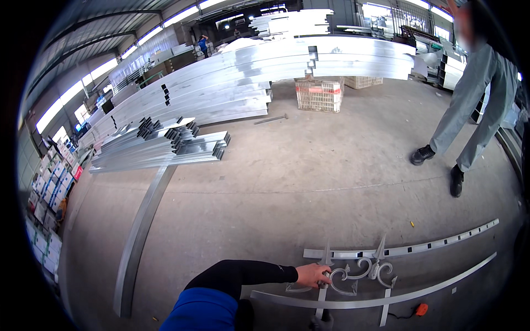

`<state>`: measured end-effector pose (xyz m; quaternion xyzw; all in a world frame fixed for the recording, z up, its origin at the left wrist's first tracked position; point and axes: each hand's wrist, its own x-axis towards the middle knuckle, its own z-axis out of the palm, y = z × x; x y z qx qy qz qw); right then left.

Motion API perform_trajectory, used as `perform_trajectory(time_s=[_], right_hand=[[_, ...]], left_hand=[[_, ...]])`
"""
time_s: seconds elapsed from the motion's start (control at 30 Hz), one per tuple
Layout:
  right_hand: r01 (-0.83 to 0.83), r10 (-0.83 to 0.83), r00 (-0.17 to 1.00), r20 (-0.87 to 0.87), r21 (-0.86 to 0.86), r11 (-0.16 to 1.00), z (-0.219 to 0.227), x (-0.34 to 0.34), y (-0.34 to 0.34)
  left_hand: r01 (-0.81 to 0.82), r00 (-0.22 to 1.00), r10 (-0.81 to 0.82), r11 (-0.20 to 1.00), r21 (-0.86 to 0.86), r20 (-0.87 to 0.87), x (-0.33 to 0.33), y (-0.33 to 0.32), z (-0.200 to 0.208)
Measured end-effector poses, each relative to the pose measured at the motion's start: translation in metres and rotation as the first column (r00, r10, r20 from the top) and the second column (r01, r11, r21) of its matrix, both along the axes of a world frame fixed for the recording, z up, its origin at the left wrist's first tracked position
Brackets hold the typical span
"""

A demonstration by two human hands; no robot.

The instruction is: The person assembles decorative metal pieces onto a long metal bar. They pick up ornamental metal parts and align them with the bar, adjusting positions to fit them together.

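Note:
My left hand [313,275], bare below a black sleeve, closes round a pale metal spear-topped picket [321,298]. A second spear-topped picket [385,306] lies to its right. Grey curled scroll ornaments [361,269] sit around and between the pickets. A long flat metal rail [353,303] lies across the pickets on the near side; a rail with square holes [408,251] lies farther off by the spear tips. At the lower edge, a dark, glove-like shape [323,320] meets the picket's lower end; it may be my right hand, but its fingers are unclear.
An orange tool [422,310] lies right of the pickets. A long metal profile [141,237] runs along the floor at left, near stacked profiles [182,140]. Long panels [232,71] rest partly on a plastic crate [319,95]. Another person in grey trousers [469,99] stands at right.

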<state>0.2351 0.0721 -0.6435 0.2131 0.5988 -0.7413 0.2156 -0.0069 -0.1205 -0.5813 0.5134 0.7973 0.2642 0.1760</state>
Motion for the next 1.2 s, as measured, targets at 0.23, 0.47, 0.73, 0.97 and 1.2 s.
perform_trajectory(time_s=[0.23,0.47,0.73,0.97,1.2], right_hand=[[0.093,-0.083,0.995,0.061,-0.167,0.982,-0.02,0.01,-0.003],[0.007,-0.032,0.995,-0.098,-0.247,0.969,-0.007,0.02,0.002],[0.017,-0.039,0.992,-0.12,-0.186,0.982,0.028,-0.029,-0.005],[0.008,-0.013,1.0,-0.012,-0.297,0.955,0.066,-0.033,0.004],[0.015,-0.027,0.999,-0.033,-0.318,0.948,0.051,-0.03,-0.003]], left_hand=[[-0.009,0.999,0.007,0.999,0.045,0.04,0.009,-0.007,-0.005],[0.042,0.999,-0.043,0.994,0.106,0.005,0.009,0.002,-0.004],[-0.057,0.981,0.059,0.998,-0.015,0.183,-0.03,-0.007,0.052],[-0.114,0.916,0.15,0.986,-0.119,0.371,-0.027,0.004,0.069],[-0.084,0.954,0.115,0.989,-0.123,0.276,-0.03,0.004,0.073]])
